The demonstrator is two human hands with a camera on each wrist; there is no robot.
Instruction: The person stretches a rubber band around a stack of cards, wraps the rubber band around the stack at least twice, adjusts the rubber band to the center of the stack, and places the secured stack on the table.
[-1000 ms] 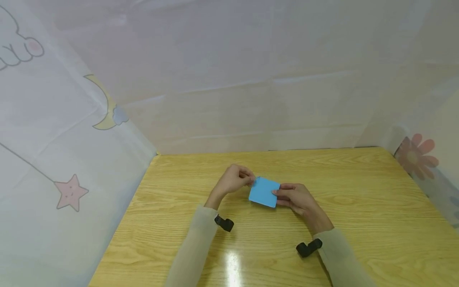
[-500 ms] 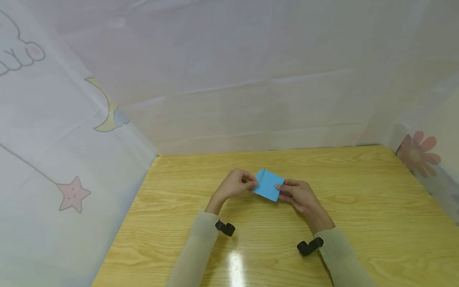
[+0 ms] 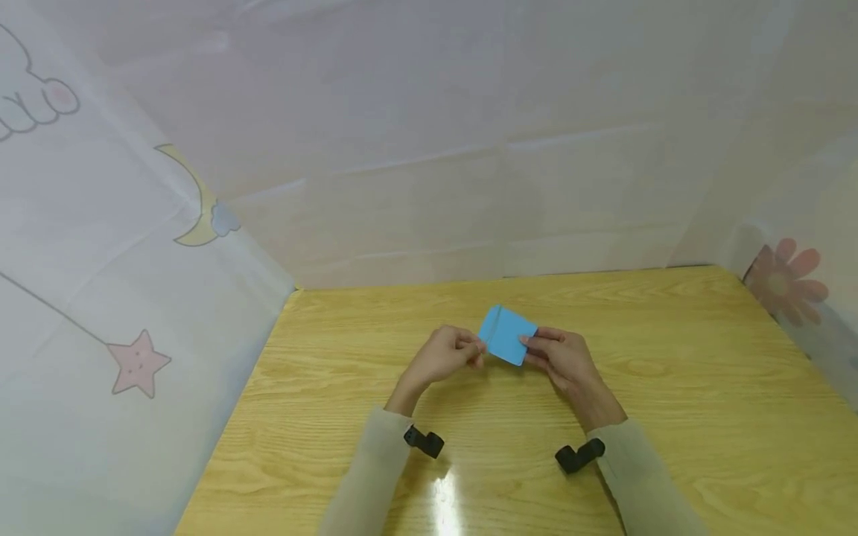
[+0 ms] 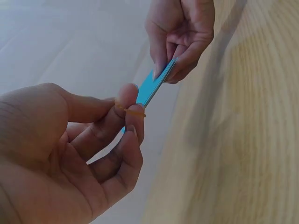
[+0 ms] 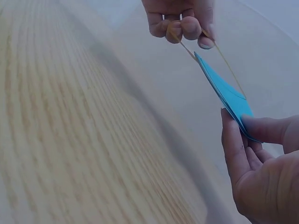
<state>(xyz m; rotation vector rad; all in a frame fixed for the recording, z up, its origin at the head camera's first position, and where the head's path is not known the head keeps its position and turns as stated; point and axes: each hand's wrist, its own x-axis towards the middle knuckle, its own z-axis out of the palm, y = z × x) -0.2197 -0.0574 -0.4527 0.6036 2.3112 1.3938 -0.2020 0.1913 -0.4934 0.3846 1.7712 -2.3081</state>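
Note:
A thin stack of blue square paper sheets is held above the table, tilted, in both hands' reach. My right hand pinches its right edge between thumb and fingers. A thin yellowish rubber band loops round the stack; in the head view it crosses the blue face near the left side. My left hand, at the stack's left corner, has the band hooked on its curled fingertips. Seen from the right wrist, the band stretches taut from those fingers to the stack's edge. In the left wrist view the band lies across the fingertips.
The wood-grain table spreads under both hands. A pale printed sheet rises behind it, with more sheeting at the left and right sides. Black wrist cameras sit at both cuffs.
The blue stack has moved up and to the right and turned clockwise. The band now shows across its face. My left hand shifts lower against the stack's left corner; the right keeps its pinch.

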